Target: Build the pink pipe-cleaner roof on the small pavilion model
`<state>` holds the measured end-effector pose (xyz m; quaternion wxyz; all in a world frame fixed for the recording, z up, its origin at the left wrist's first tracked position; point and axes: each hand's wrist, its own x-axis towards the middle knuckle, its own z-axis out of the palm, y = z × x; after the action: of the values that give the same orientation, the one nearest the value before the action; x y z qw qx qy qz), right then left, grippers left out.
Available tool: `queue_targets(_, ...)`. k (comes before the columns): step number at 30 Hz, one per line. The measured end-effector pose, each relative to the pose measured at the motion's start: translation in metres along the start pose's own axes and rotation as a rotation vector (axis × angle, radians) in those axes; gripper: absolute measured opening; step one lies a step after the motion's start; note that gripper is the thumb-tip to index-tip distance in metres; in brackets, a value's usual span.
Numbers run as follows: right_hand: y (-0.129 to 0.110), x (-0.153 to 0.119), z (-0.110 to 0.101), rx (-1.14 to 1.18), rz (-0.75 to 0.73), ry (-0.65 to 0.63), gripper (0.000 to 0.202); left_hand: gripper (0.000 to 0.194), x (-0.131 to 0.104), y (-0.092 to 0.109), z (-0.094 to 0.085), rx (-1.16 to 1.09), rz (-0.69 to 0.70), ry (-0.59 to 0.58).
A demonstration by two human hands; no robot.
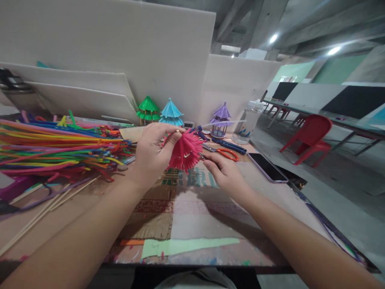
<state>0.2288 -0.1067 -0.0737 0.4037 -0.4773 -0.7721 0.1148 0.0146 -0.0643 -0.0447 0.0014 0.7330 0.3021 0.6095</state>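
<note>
My left hand [156,150] is closed on a bright pink-red fringed pipe-cleaner roof [187,151], tilted so that its hollow underside partly faces me. A small pale tip shows by my thumb. My right hand [224,170] is closed in a pinch at the roof's right edge. Something small and metallic shows at its fingertips, too small to name. Just behind that hand lie scissors [227,154] with orange handles. Farther back stand little pavilions with pointed roofs: one green [148,109], one light blue [171,113] and one purple [221,120].
Many coloured pipe cleaners [60,146] are heaped at the left, with thin wooden sticks [45,214] before them. A phone [267,167] lies at the right, near a dark blue tool [230,145] and a clear bottle [245,124]. White boards [168,60] stand behind. A red chair [309,136] is beyond.
</note>
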Motion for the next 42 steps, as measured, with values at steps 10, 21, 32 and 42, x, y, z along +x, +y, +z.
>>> queue_targets(10, 0.001, 0.000, 0.002, 0.011, 0.000, 0.003, 0.033, 0.017, 0.000, 0.001, -0.001, -0.008, 0.028, -0.005)
queue_targets(21, 0.002, 0.001, 0.003, 0.017, -0.023, -0.001, 0.032, 0.016, 0.000, 0.001, 0.000, -0.016, 0.026, 0.010)
queue_targets(32, 0.020, 0.009, -0.002, 0.018, 0.027, 0.121, 0.036, 0.020, 0.024, -0.024, 0.018, -0.144, -0.228, -0.002)
queue_targets(42, 0.080, 0.032, 0.008, -0.043, 0.080, 0.034, 0.036, 0.043, 0.047, -0.085, 0.051, -0.222, -0.315, -0.238)
